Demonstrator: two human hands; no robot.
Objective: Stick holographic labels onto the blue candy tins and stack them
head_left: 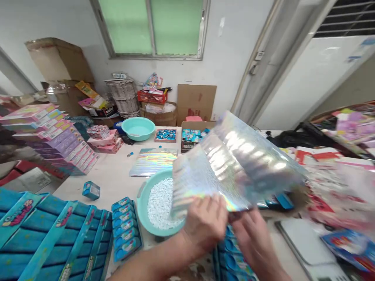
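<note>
Your left hand [205, 226] and right hand [252, 238] pinch the holographic foil bag [234, 164] above the pellet basin [159, 205]; judging by that, open its mouth next.

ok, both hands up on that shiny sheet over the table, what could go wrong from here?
1. The holographic sheet hangs right over the teal basin of white pellets; a dipping edge could scatter them.
2. Left hand and right hand pinch only its lower edge, so it may flop or crease.
3. It hides the blue packs beneath, so a blind set-down could knock them.
</note>
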